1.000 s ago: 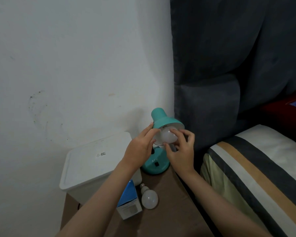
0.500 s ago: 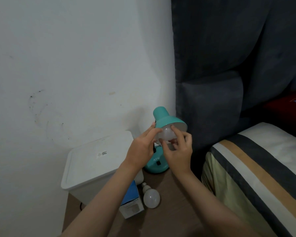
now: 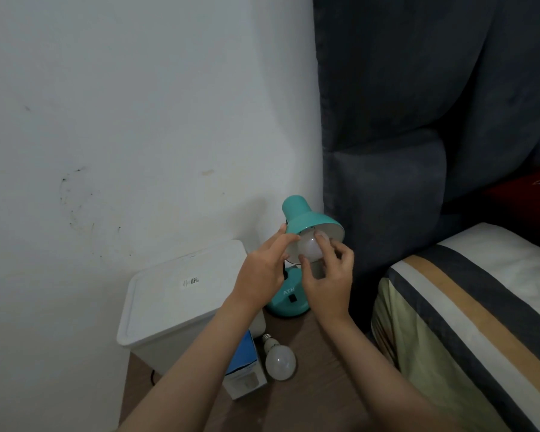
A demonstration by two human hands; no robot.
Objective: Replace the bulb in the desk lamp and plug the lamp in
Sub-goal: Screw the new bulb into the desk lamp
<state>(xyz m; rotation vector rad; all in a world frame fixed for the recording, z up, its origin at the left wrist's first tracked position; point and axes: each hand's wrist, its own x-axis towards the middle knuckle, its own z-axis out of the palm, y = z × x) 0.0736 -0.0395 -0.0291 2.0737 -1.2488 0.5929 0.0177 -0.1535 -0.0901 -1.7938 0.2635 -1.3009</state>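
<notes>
A teal desk lamp (image 3: 303, 215) stands on a brown bedside table (image 3: 312, 397), its shade tilted toward me. A white bulb (image 3: 307, 249) sits in the shade's mouth. My right hand (image 3: 329, 280) grips that bulb with thumb and fingers. My left hand (image 3: 262, 271) rests its fingertips on the shade's left rim and the bulb's edge. The lamp's round base (image 3: 289, 302) shows between my wrists. A second white bulb (image 3: 279, 360) lies loose on the table beside a blue-and-white bulb box (image 3: 243, 369). No plug or cord end is visible.
A white lidded plastic bin (image 3: 181, 297) stands at the left of the table against the white wall. A dark padded headboard (image 3: 418, 120) rises right of the lamp. A striped pillow (image 3: 468, 307) lies on the bed at the right.
My right hand's fingers have shifted around the bulb, with the thumb now lower on it. The left hand stays on the shade's rim. The view has moved slightly.
</notes>
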